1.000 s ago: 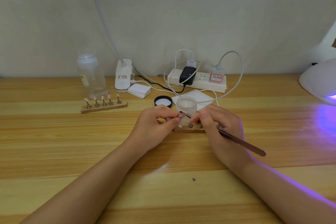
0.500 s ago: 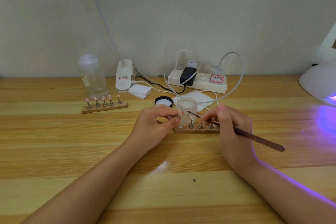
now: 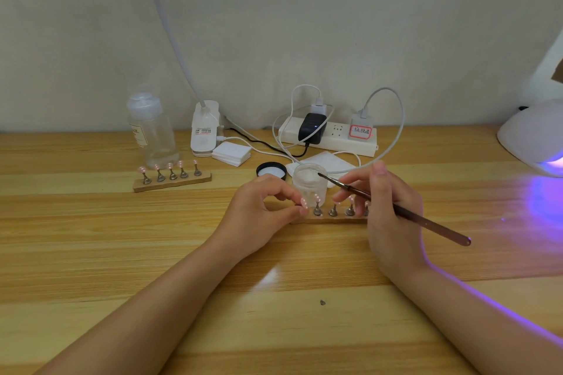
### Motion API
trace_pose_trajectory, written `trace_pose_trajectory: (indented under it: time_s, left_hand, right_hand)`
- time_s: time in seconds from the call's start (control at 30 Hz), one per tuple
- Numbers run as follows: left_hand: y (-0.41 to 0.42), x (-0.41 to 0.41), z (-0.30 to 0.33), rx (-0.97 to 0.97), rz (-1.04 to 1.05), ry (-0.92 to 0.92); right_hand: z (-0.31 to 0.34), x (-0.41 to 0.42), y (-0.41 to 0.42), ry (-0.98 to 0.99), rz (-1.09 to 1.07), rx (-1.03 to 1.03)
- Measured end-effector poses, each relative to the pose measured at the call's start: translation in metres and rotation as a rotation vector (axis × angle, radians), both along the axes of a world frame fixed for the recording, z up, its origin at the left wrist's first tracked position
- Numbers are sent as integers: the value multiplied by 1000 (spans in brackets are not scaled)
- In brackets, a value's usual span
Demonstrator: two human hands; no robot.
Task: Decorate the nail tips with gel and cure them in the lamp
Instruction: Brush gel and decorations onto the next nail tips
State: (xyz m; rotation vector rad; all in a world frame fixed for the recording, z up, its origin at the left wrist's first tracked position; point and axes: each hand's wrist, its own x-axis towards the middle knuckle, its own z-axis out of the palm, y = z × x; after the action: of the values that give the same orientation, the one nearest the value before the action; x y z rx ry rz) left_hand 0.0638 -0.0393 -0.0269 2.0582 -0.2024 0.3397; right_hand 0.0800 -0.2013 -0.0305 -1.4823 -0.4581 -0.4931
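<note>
Left hand: pinches one pink nail tip at the near wooden stand on the counter. Right hand: grips brush, bristles at open gel jar. Lamp: far right, glowing violet.

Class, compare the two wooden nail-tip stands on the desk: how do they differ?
The far stand sits untouched by the bottle; the near stand lies between both hands. The far stand shows all five tips; the near stand's row is partly hidden by the right hand. Both hold pink tips on metal pegs.
</note>
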Motion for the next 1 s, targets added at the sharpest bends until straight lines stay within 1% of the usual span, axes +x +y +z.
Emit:
trace_pose_trajectory:
  time_s: [0.4, 0.63, 0.77, 0.9, 1.0]
  left_hand:
    - [-2, 5, -1, -6, 28, 124]
    - [-2, 3, -2, -13, 40, 108]
    - [-1, 4, -3, 16, 62, 87]
    - [-3, 4, -5, 56, 6, 129]
    - [-2, 4, -5, 97, -6, 118]
  right_hand:
    - [1, 1, 1, -3, 3, -14]
    - [2, 0, 0, 3, -2, -24]
    - [2, 1, 0, 9, -4, -25]
    - [2, 1, -1, 9, -1, -18]
    - [1, 1, -1, 13, 6, -18]
